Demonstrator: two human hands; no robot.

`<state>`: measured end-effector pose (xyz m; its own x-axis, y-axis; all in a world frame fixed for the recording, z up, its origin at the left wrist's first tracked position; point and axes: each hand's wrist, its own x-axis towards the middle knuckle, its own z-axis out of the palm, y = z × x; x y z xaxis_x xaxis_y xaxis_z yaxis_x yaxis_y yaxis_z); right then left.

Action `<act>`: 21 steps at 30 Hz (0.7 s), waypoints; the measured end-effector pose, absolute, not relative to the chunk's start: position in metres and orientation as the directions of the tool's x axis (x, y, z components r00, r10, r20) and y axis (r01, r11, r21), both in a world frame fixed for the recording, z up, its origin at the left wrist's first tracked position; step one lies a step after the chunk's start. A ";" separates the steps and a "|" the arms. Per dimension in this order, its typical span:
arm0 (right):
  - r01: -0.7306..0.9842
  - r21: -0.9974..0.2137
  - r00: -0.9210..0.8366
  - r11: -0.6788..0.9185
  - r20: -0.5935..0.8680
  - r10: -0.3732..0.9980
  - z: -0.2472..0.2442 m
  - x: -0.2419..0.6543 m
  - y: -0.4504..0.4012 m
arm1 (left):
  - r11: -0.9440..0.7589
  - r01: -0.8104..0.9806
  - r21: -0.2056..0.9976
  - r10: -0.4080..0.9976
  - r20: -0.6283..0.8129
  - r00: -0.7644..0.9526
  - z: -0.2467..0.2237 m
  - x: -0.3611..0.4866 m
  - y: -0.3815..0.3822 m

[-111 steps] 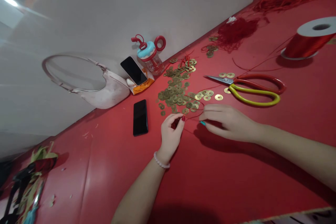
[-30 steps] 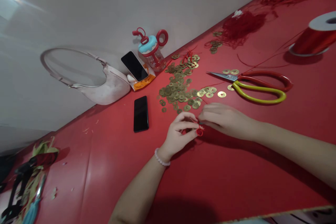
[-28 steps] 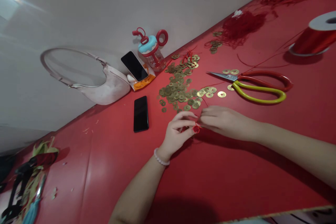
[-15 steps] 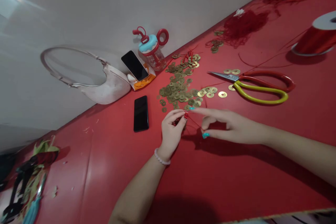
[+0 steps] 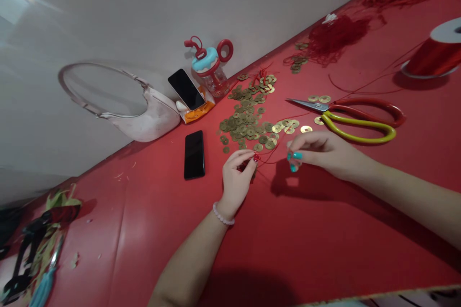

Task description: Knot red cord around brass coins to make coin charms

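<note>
My left hand (image 5: 237, 172) is closed in a pinch near the front of the coin pile, thumb against fingers. Between them is a small red knot of cord (image 5: 256, 157); the rest of what lies under the palm is mostly hidden. Thin red cord (image 5: 268, 161) runs out from this pinch to the right. My right hand (image 5: 317, 153) is raised over the table with its fingertips pressed together, and one strand leads towards them. Just beyond both hands lies a pile of brass coins (image 5: 245, 122) with square holes.
Scissors (image 5: 360, 120) with red and yellow handles lie beyond my right hand. A spool of red cord (image 5: 428, 55) stands at the right. Phone (image 5: 194, 155), handbag (image 5: 151, 117) and drinking cup (image 5: 214, 74) are at the left and back. Tangled red thread (image 5: 336, 38) lies by the wall.
My right hand has moved up and away from my left, and its stretched index finger has folded in to the thumb. The left hand stays pinched in place.
</note>
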<state>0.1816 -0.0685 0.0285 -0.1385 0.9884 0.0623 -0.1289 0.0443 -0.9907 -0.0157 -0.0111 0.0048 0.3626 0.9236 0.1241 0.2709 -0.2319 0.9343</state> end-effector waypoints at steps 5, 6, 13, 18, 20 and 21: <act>0.389 -0.888 -0.284 0.247 0.139 0.949 0.026 0.171 -0.073 | -0.273 0.269 0.924 0.914 0.162 0.372 0.005 -0.015 -0.011; 0.446 -0.837 -0.324 0.317 0.179 0.929 0.025 0.170 -0.073 | -0.281 0.268 0.922 0.911 0.168 0.377 0.005 -0.015 -0.010; 0.558 -0.656 -0.431 0.508 0.295 0.853 0.017 0.167 -0.072 | -0.284 0.267 0.921 0.909 0.170 0.382 0.006 -0.015 -0.010; 0.603 -0.607 -0.413 0.518 0.318 0.853 0.016 0.167 -0.073 | -0.282 0.268 0.921 0.909 0.167 0.382 0.007 -0.015 -0.010; 0.613 -0.588 -0.413 0.528 0.331 0.848 0.016 0.167 -0.073 | -0.275 0.268 0.923 0.911 0.160 0.381 0.008 -0.014 -0.010; 0.616 -0.580 -0.413 0.533 0.338 0.845 0.016 0.167 -0.073 | -0.271 0.269 0.924 0.912 0.157 0.379 0.008 -0.014 -0.010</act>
